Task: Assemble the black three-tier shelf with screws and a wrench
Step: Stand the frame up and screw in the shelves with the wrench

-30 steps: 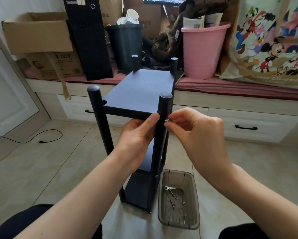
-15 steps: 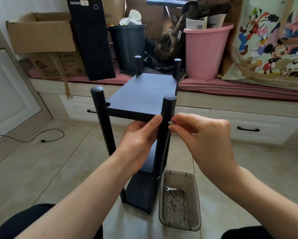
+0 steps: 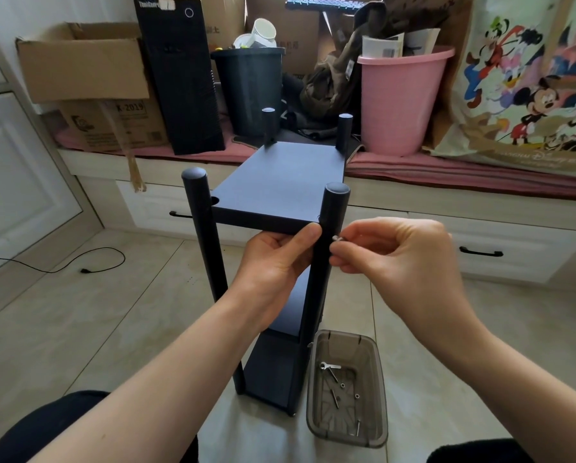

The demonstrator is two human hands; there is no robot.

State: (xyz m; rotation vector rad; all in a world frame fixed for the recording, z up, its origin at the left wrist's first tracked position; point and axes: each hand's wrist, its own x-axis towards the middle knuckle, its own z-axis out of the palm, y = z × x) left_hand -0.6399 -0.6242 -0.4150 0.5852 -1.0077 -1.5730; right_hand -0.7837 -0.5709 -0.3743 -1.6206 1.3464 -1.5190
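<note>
Black shelf stands on the floor. The left hand grips its near post. The right hand pinches a small screw at that post. The brown plastic bin beside it holds a wrench and loose screws.

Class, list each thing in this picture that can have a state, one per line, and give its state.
shelf: upright on the floor, three boards in place
left hand: grips the near right post
right hand: pinches a screw at that post
screw: at the post's side, not fully in
tray: open, on the floor, holds screws
wrench: lies unused in the tray
</note>
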